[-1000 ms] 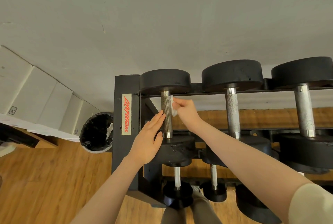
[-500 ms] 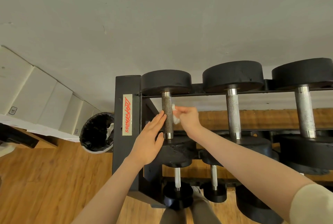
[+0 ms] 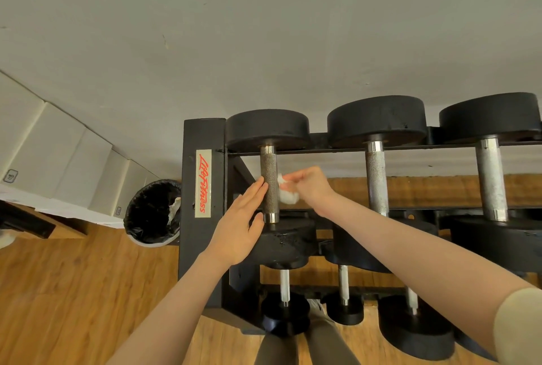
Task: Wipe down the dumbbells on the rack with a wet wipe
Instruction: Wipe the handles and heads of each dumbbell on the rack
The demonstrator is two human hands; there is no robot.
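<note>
Three dumbbells sit on the top tier of the rack, and the work is on the leftmost dumbbell, near the centre of the view. Its knurled handle runs from 12 o'clock to 6 o'clock, one black head at the far end against the wall, the other at the near end.

The right hand pinches a crumpled wet wipe in curled fingers and holds it at the 3 o'clock side of the handle, the wipe touching or just beside the metal; I cannot tell which. The left hand is released, fingers straight, lying along the 9 o'clock side of the same handle, with its fingertips against the bar and its palm over the near head. So the handle lies between the two hands, and the wipe hand is the one placed to do the rubbing.

What the coming stroke turns on, in my judgement, is that long axis: the wipe should travel along the bar toward 12 or 6 o'clock, while the flat left hand steadies the weight against rolling in its cradle.

The next dumbbell and the third dumbbell lie toward 3 o'clock, well apart from both hands. Smaller dumbbells sit on a lower tier toward 6 o'clock. A lined bin stands at 9 o'clock from the rack.
</note>
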